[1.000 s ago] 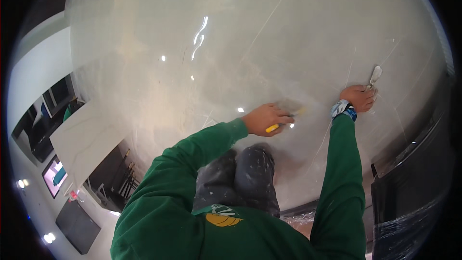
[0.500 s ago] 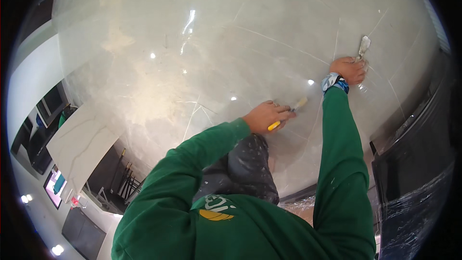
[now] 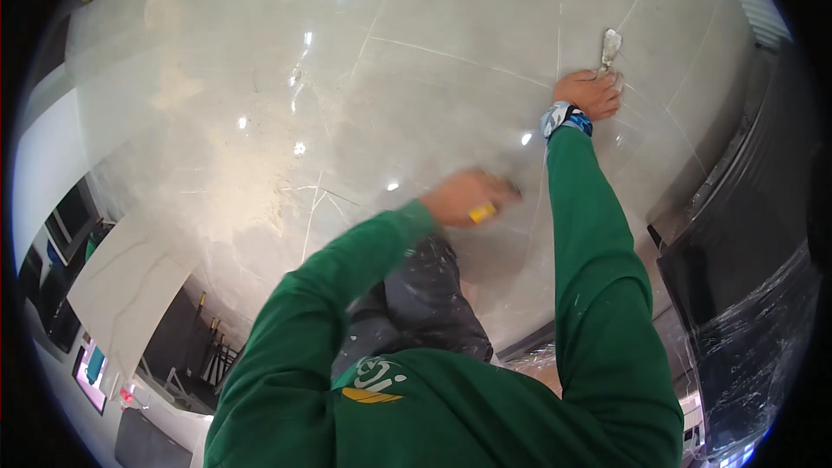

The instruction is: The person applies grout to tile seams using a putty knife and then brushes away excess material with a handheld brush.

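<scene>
My left hand is smeared by motion above the tiled floor. It is closed round a small brush, whose yellow handle end sticks out below the palm; the bristle end is too blurred to make out. Farther forward and to the right, my right hand is down at the floor, its fingers wrapped round a putty knife. The knife's whitish, crusted end points away from me, and its other end is hidden in the hand. A patterned band circles my right wrist.
Pale dust covers the floor to the left. A marble-look panel stands at the far left, with dark rods below it. On the right is a black, plastic-wrapped piece of furniture. Pale lines run across the tiles.
The whole view has shifted, so the floor and both hands sit farther left in the picture. My left hand has swung and blurred, and the brush's pale bristles no longer show. Both hands keep their tools.
</scene>
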`<state>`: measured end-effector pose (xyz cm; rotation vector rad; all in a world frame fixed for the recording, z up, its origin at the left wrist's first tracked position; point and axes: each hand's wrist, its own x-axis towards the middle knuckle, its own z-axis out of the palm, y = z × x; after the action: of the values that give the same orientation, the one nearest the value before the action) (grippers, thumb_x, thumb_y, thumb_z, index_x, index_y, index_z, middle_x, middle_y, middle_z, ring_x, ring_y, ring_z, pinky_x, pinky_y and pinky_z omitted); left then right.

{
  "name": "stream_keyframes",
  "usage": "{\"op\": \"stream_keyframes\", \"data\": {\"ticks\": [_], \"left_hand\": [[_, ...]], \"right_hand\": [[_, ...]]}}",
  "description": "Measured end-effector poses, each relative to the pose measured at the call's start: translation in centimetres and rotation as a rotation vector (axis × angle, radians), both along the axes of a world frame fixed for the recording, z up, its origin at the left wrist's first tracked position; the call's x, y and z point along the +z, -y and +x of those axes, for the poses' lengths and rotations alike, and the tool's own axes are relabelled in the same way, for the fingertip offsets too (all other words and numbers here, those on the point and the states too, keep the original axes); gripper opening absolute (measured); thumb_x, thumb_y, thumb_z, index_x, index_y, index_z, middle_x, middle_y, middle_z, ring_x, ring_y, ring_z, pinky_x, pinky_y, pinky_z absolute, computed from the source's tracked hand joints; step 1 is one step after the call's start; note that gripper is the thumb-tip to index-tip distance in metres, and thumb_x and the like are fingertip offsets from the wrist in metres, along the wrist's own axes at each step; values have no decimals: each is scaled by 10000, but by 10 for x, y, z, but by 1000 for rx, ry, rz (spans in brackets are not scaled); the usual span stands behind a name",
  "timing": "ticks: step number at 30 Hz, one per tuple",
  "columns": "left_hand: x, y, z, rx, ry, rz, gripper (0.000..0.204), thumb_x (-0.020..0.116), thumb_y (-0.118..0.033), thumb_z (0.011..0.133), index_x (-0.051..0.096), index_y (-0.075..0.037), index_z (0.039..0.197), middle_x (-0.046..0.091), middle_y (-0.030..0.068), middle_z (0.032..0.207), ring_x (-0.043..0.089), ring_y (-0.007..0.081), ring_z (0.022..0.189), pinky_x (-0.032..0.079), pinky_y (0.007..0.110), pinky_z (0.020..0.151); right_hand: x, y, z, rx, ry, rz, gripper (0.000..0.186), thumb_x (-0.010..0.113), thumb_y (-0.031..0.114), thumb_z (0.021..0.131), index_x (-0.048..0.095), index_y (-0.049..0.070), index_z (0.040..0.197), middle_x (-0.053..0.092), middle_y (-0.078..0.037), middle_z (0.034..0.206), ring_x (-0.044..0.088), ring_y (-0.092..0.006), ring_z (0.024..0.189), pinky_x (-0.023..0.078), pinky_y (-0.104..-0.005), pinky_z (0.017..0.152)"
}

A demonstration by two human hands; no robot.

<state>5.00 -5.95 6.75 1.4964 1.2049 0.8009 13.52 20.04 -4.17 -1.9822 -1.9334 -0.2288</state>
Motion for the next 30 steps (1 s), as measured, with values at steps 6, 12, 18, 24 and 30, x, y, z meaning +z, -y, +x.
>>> {"op": "stream_keyframes", "data": {"ticks": [6,12,18,24,30], "left_hand": [[-31,-15,-16,558,45,-105,297,617,-166,909,665,-95,1194,673,136,1234,644,341,1137,501,392,984],[-12,59,-178,1335,-186,-149,283,558,-111,974,651,-2,1219,737,143,1088,688,214,1032,525,337,906],[41,92,-58,169,-192,-375,344,596,-115,947,633,-86,1288,656,155,1274,617,326,1199,478,404,1039],[16,168,-167,981,-549,-195,295,597,-127,964,665,-21,1230,708,171,1191,659,232,1148,486,329,997],[41,134,-92,622,-413,-184,325,609,-153,938,651,-97,1256,689,163,1176,660,356,1077,519,402,941]], "right_hand": [[-1,0,3,6,-55,22,396,585,180,878,548,31,1243,530,-141,1363,463,-344,1298,332,-553,1100],[4,-1,-7,-71,-31,-92,432,597,226,874,575,55,1270,552,-164,1342,483,-361,1270,314,-564,1109],[-9,-8,20,-68,2,-53,441,555,263,896,578,65,1290,575,-177,1318,478,-363,1286,290,-582,1128],[-4,5,-5,-19,-16,-141,454,551,274,897,573,64,1299,584,-194,1304,464,-370,1308,282,-585,1135],[-19,-12,21,-30,7,-56,442,581,286,868,598,52,1242,612,-197,1240,491,-395,1259,294,-596,1118]]}}
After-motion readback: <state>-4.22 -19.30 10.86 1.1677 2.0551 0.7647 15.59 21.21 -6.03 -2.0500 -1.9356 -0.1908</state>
